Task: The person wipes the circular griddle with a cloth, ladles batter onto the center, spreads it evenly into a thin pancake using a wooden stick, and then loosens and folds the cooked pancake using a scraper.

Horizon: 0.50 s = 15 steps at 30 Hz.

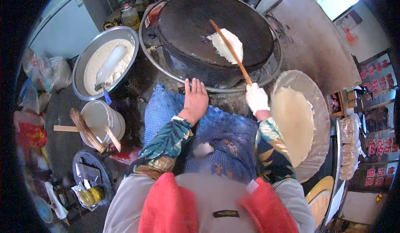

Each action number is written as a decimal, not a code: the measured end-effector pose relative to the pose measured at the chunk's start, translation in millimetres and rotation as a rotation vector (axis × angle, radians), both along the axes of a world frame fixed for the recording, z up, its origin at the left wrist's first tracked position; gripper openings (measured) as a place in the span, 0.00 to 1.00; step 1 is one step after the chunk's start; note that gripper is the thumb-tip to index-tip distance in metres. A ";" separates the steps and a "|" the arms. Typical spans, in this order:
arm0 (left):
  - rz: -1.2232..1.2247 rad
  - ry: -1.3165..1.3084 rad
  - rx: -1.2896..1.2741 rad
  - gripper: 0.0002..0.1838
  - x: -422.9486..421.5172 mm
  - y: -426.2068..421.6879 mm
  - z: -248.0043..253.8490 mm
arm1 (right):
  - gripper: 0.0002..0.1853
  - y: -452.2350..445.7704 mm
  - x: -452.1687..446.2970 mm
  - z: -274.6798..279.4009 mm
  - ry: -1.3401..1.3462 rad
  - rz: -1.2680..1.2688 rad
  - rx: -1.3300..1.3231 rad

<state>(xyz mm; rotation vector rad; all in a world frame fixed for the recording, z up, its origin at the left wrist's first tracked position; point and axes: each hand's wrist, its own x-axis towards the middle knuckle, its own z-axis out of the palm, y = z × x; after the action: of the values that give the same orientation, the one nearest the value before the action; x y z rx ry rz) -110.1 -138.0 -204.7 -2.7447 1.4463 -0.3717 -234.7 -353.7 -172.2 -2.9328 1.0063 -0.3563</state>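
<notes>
My gloved right hand [257, 98] grips one end of a long, flat wooden stick [227, 44]. The stick reaches over a large round black griddle [183, 22] and lies across a pale patch of batter or dough [236, 45]. Bare and with fingers stretched out, my left hand [195, 97] rests flat near the metal ring [170, 74] around the griddle. Under its wrist is a blue checked cloth [225, 129] covering my lap. To the right of my right hand, a large thin round flatbread [293, 124] lies on a plastic-covered round surface [318, 149].
At left stands a metal basin [77, 77] of pale batter or flour with a clear scoop [111, 62] in it. Below it are a white bucket [117, 122] with a brush [85, 129] across it, and a dark round tray [109, 191]. An oil bottle [130, 17] stands behind.
</notes>
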 end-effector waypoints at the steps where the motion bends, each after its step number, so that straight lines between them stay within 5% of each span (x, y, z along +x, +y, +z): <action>1: 0.003 0.001 -0.006 0.26 1.3 -2.7 0.2 | 0.16 -7.5 2.9 1.5 -0.010 0.014 -0.025; 15: -0.060 0.157 -0.057 0.27 -6.7 7.3 0.7 | 0.18 -9.7 0.3 -2.2 0.045 -0.007 0.015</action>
<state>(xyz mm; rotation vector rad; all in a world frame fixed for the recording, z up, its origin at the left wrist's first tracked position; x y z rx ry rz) -116.8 -130.7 -204.0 -2.8374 1.5802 -0.2052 -234.4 -363.4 -174.4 -2.9373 1.0198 -0.2826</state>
